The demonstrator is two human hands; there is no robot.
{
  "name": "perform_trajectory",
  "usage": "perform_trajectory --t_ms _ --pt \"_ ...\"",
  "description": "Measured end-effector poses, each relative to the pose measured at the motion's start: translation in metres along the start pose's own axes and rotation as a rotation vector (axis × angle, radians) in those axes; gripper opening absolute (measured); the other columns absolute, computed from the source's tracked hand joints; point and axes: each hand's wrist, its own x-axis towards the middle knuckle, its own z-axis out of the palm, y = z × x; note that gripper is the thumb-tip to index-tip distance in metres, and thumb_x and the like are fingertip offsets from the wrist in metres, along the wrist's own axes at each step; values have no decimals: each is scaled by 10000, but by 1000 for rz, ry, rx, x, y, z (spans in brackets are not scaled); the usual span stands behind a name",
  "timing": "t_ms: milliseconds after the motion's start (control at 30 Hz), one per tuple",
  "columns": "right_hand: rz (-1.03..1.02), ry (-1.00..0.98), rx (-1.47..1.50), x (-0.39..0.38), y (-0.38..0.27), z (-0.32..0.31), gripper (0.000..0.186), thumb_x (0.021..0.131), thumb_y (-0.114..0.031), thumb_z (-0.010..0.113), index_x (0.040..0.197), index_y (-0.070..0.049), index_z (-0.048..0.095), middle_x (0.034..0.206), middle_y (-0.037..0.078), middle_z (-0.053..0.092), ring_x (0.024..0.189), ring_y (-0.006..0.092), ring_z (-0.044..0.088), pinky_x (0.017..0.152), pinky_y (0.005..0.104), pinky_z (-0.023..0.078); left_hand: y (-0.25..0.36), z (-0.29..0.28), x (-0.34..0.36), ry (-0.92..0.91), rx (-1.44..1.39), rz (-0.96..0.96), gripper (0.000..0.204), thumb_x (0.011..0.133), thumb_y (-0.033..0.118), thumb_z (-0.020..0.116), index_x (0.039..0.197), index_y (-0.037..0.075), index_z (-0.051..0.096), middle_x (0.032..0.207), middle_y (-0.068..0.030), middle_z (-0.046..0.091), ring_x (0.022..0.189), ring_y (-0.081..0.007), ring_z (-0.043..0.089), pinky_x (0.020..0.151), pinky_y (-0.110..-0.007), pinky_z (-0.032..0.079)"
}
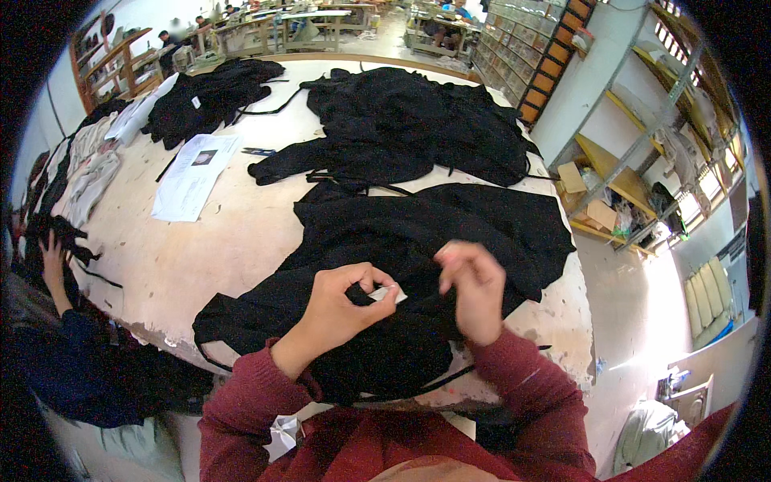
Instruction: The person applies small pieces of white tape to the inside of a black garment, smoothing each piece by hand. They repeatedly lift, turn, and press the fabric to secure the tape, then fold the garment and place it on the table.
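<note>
A black garment point(377, 225) lies spread across the near part of the pale table. My left hand point(345, 305) is over it, thumb and index finger pinched on a small white piece point(388, 294), perhaps a label. My right hand point(474, 285) is raised to the right of it, fingers partly curled and blurred by motion; whether anything is between them I cannot make out.
The table point(161, 273) holds more black garments point(409, 120), a printed paper point(185, 189), a small tool point(257, 151) and light cloths point(88, 177). A co-worker's hand point(52, 265) touches cloth at left. Shelving point(626, 193) stands right; people work at far benches.
</note>
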Motion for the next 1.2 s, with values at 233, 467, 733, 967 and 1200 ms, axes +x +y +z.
perform_trajectory --t_ms 233,467,733,967,1200 --pt "-218 450 -328 -26 -67 -117 154 938 -106 654 1043 -12 716 891 50 708 636 56 534 576 199 423 -6 5 -2 97 85 -59 261 797 -24 730 691 34 498 840 -40 696 704 -64 499 649 -226 431" --pt "-141 998 -674 -176 -152 -234 256 984 -100 587 1223 -27 643 825 -8 614 697 47 470 620 183 359 -12 8 -1 50 391 -55 182 896 -9 662 757 15 547 863 -10 630 749 -62 466 699 -215 393" --pt "-316 1129 -697 -264 -188 -276 278 1031 -276 511 1005 -19 612 924 58 585 844 132 513 805 292 422 -17 6 6 37 426 -80 215 915 66 681 755 21 545 858 0 601 797 -99 482 798 -245 386" --pt "-130 1114 -1076 -251 -192 -262 164 1021 -73 498 1107 24 599 963 83 625 730 136 595 695 252 513 -27 -3 7 15 321 -81 272 912 60 684 726 38 486 864 -18 618 811 -106 499 827 -257 388" --pt "-44 1118 -971 -222 -162 -258 125 956 -36 599 1029 31 675 941 91 681 686 117 644 580 244 542 -26 2 3 75 296 -106 270 905 32 680 718 35 484 895 -42 652 825 -100 528 816 -240 408"
